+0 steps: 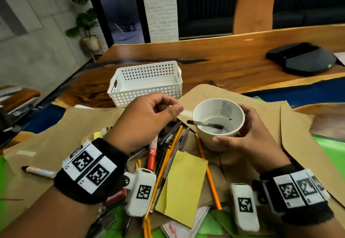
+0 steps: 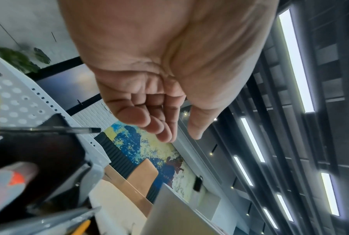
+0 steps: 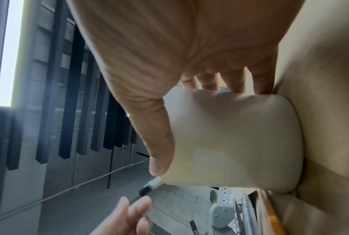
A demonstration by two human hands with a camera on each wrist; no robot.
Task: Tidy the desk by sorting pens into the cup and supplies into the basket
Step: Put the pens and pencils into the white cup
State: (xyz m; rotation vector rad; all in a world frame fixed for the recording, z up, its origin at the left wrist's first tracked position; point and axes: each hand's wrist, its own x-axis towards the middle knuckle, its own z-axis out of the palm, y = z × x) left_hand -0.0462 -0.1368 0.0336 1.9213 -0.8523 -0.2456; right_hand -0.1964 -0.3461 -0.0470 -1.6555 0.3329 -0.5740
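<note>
Wooden and long, the bench [image 1: 233, 60] runs through a room with a brick pillar and a potted plant in the far corner; brown paper [image 1: 61, 135] covers the near end, and the clutter lies on it.

Sorting looks barely begun. One pen [image 1: 205, 124] lies slanted in the white cup [image 1: 218, 124], its dark end poking over the near rim; nothing else shows inside. The right hand [image 1: 250, 135] has its grip round the cup, thumb on the near wall and fingers curled behind, tilting it toward the pile. The left hand [image 1: 147, 120] hovers just beside the cup's rim with fingers loosely curled and nothing in its grip, as the left wrist view shows a bare palm; I judge it has just let that pen go.

The white basket [image 1: 145, 83] stands behind the hands, apart from them, and seems to hold nothing.

Nearly everything is left. A heap of pens and pencils [image 1: 168, 150] lies between the wrists, among them a red marker [image 1: 153, 153] and an orange pencil [image 1: 207, 170]. Another marker [image 1: 37, 171] lies alone on the paper to the left. A yellow envelope [image 1: 183, 187] sits on top of the heap, with more papers under it at the near edge; these I take for supplies bound for the basket.
</note>
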